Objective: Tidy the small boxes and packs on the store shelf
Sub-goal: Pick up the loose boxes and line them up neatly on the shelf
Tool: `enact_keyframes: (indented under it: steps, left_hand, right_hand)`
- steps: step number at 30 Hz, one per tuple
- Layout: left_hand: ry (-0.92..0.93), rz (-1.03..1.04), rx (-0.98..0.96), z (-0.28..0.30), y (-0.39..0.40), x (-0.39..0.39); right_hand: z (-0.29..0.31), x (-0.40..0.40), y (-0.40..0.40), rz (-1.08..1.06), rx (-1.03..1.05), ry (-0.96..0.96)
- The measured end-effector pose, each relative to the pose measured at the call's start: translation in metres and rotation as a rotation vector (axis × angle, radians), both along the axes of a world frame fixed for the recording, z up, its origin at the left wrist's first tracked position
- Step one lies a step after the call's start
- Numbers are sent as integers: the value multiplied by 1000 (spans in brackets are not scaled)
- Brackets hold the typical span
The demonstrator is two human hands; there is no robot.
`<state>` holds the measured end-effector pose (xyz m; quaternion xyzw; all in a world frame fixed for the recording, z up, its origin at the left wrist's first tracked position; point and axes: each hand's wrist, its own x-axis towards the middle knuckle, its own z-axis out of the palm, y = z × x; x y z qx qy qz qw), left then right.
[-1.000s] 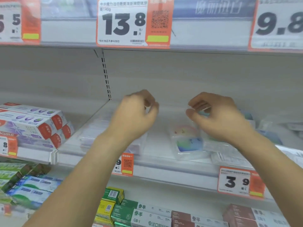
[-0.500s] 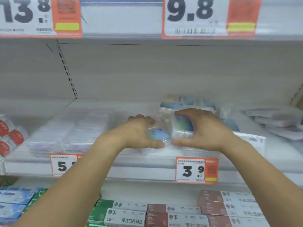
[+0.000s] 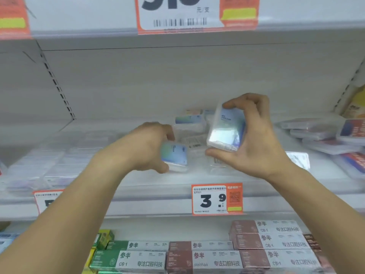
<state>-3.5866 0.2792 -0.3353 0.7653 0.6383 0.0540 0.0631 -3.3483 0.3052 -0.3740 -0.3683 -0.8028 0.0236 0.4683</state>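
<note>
The right hand (image 3: 256,143) has its grip clamped on a clear plastic box (image 3: 227,129), thumb under the lower edge and fingertips over the upper edge, the box lifted off the shelf (image 3: 138,178) and tilted with its label facing the camera; the left hand (image 3: 146,149) has its grip closed round a second box (image 3: 174,157) of the same kind, thumb below and fingers above, this one low and close to the shelf surface, though whether it rests on the shelf cannot be told. Between the two grips and just behind them lie loose boxes (image 3: 190,123) of the same product, some flat, some stacked, one showing a barcode face; their order is blurred. To the right of the right grip a slanting pile of red-labelled packs (image 3: 335,139) leans unevenly, well apart from either hand and untouched. To the left of the left grip rows of pale flat packs (image 3: 49,161) appear aligned with the shelf front. Below the right grip a price tag (image 3: 216,198) reading 3.9 marks the section in hand. Judged from this layout, the task is at an early-to-middle stage: two boxes are in hand and not yet placed; the loose boxes behind the grips and the leaning pile on the right remain to be squared and faced forward.
</note>
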Motion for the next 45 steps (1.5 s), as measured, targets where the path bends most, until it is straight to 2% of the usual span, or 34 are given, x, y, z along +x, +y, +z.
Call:
enact_keyframes:
  steps: [2, 5, 8, 11, 13, 17, 20, 23, 26, 30, 36, 39, 42, 45]
  left_hand:
    - [-130, -35, 34, 4, 5, -4]
    - [-436, -117, -9, 10, 8, -5]
    - [-556, -207, -27, 10, 12, 4]
    - [-568, -203, -53, 4, 17, 13]
    - [-532, -186, -60, -1, 21, 17]
    - [-379, -161, -149, -4, 25, 25]
    - [-230, -175, -185, -7, 28, 36]
    - [-204, -163, -123, -16, 31, 48]
    - [-269, -105, -113, -21, 34, 53]
    - [-408, -101, -157, -22, 30, 54]
    - [-551, -79, -29, -21, 26, 72]
    - [-646, -71, 2, -23, 26, 83]
    - [-671, -126, -32, -29, 22, 98]
    - [-781, -150, -47, -34, 21, 113]
  right_hand:
    - [-1, 6, -7, 22, -72, -20]
    - [-10, 15, -13, 27, -188, -25]
    - [-15, 21, -17, 42, -271, -95]
    - [-10, 32, -19, 43, -306, -153]
    - [-4, 43, -20, -46, -349, -216]
    - [1, 56, -21, -192, -383, -405]
    - [-5, 54, -13, -152, -375, -334]
    - [-12, 48, -1, -48, -373, -270]
    - [-19, 44, 3, 33, -371, -223]
    - [-14, 55, -5, 7, -371, -77]
    - [9, 93, -21, -173, -331, 359]
    - [9, 119, -20, -354, -461, 339]
    - [1, 134, -20, -330, -676, 324]
    - [-6, 134, -20, -267, -743, 228]
